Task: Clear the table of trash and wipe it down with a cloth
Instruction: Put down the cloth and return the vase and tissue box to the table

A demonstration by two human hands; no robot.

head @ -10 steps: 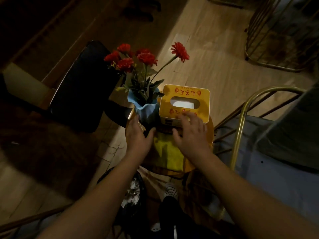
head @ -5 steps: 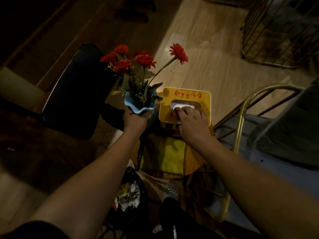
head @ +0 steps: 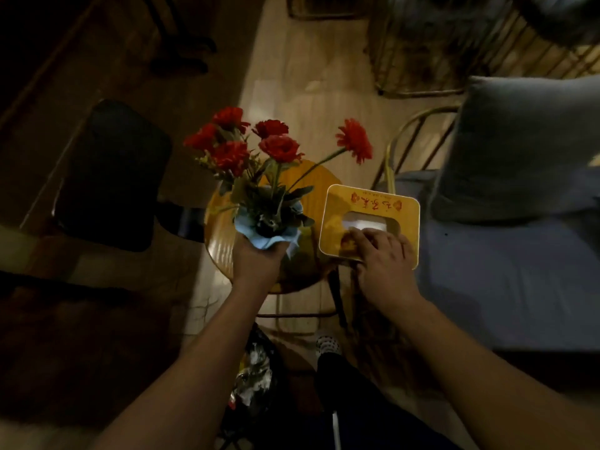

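Wood-grained and glossy, the small round table (head: 224, 251) stands on thin dark legs in the middle of the view. Its left and far edges show bare. Its near right part is hidden behind the hands.

The left hand (head: 256, 259) wraps round a pale blue ruffled vase (head: 259, 237) just under the rim and holds it above the table's left half. Red flowers (head: 279, 147) lean out past the far edge.

The right hand (head: 384, 258) lies curled over the near side of a yellow tissue box (head: 367, 203). Its fingertips (head: 357, 233) are at the lip of the oval opening. The box overhangs the table's right edge, above the gap toward a blue upholstered seat (head: 503, 271). Whether its underside rests on anything cannot be told.

A gilt metal tube frame (head: 393, 164) rises just beside the table's right edge, with a grey-blue cushion (head: 519, 151) behind it. A black chair (head: 113, 177) sits close to the left edge. Open pale floor (head: 292, 76) runs beyond the far edge toward a wire rack (head: 438, 43).

Below the near edge, a dark trash bag (head: 256, 371) with crumpled scraps sits on the floor beside the person's shoe (head: 328, 344).
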